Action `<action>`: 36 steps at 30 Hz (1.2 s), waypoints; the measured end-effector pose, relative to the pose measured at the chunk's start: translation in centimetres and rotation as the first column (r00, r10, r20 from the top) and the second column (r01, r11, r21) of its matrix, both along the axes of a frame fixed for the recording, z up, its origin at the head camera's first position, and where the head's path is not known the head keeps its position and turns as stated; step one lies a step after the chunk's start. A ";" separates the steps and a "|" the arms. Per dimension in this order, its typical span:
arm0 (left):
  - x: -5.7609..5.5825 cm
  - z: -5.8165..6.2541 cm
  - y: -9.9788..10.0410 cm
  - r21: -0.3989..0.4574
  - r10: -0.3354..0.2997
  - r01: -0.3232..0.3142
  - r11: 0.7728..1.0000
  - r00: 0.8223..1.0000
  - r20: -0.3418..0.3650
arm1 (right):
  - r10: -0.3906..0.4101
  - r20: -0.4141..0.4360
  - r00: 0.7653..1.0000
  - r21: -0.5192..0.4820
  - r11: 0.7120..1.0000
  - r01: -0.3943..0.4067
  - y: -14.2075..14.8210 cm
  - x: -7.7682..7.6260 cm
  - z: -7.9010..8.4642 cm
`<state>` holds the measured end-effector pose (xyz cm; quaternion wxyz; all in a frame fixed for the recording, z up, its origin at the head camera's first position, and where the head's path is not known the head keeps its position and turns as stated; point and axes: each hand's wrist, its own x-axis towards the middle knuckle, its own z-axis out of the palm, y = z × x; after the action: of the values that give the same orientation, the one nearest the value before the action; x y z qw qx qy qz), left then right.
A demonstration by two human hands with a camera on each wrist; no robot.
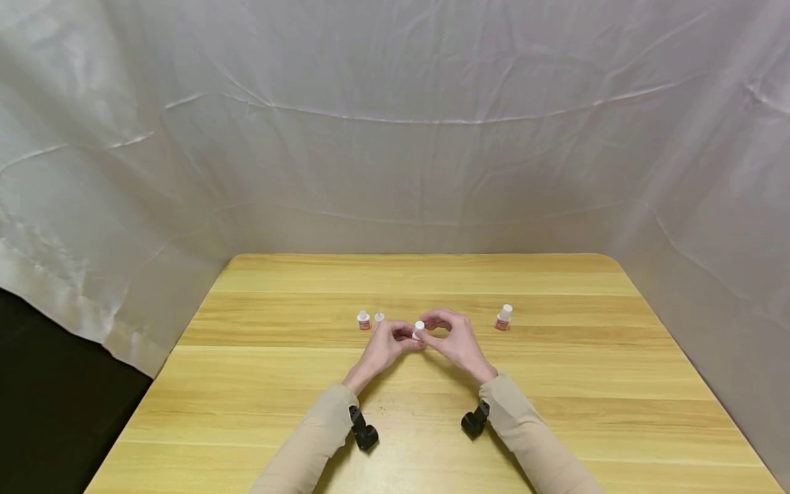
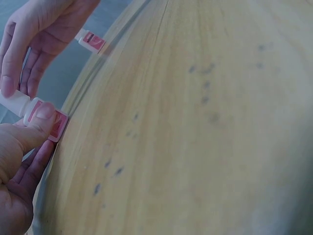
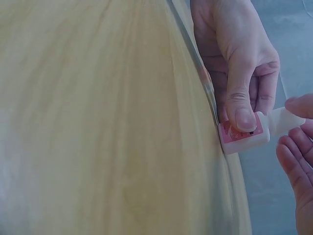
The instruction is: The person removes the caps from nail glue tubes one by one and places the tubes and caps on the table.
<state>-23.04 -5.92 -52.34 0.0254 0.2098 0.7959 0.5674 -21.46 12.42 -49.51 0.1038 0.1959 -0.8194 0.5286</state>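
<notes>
Near the middle of the table, my left hand [image 1: 387,345] grips the body of a small white plastic bottle [image 3: 244,139] with a pink-red label. Its thumb presses on the label. The bottle's base appears to be at the tabletop. My right hand [image 1: 458,343] pinches the bottle's white cap [image 1: 420,325] between thumb and fingers. In the left wrist view the cap [image 2: 14,103] sits at the bottle's neck; whether it is loose, I cannot tell. Behind my left hand shows a small white top [image 1: 379,317], the rest of it hidden.
To the left stands another small bottle [image 1: 363,320] with a red label and a narrow white top. A similar bottle [image 1: 503,318] with a tall white cap stands to the right. Pale cloth [image 1: 432,171] hangs around the wooden table [image 1: 432,274].
</notes>
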 end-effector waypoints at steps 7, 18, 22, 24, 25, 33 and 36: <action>0.0 0.1 0.0 -0.001 -0.002 0.002 1.000 1.000 0.001 | 0.004 0.014 1.000 -0.008 1.000 -0.004 -0.1 0.1 0.1; -0.1 0.2 0.0 -0.031 0.007 -0.007 0.999 1.000 -0.008 | 0.077 0.051 0.996 -0.022 0.997 -0.076 -0.5 1.5 2.7; -0.1 0.2 0.0 -0.024 0.003 -0.003 1.000 1.000 -0.002 | 0.037 0.059 0.998 -0.013 0.999 -0.037 -0.7 2.0 3.6; 0.0 0.2 0.0 -0.003 -0.004 0.004 1.000 1.000 0.007 | 0.008 0.068 0.998 -0.009 1.000 -0.008 -0.6 1.5 2.8; 0.1 0.1 0.0 0.003 -0.007 0.007 1.000 1.000 0.006 | -0.004 0.066 0.998 -0.007 1.000 0.004 -0.6 1.2 2.2; 0.1 0.2 0.0 -0.023 0.009 -0.008 1.000 1.000 0.008 | 0.012 0.024 1.000 0.002 1.000 -0.012 -0.1 0.0 0.1; 0.1 0.3 0.0 -0.028 0.011 -0.011 1.000 1.000 0.014 | 0.029 0.021 0.999 -0.007 1.000 -0.029 -0.1 0.1 0.1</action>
<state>-22.96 -5.88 -52.06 0.0306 0.2011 0.8046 0.5578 -21.39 12.35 -49.37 0.0883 0.2019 -0.8158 0.5347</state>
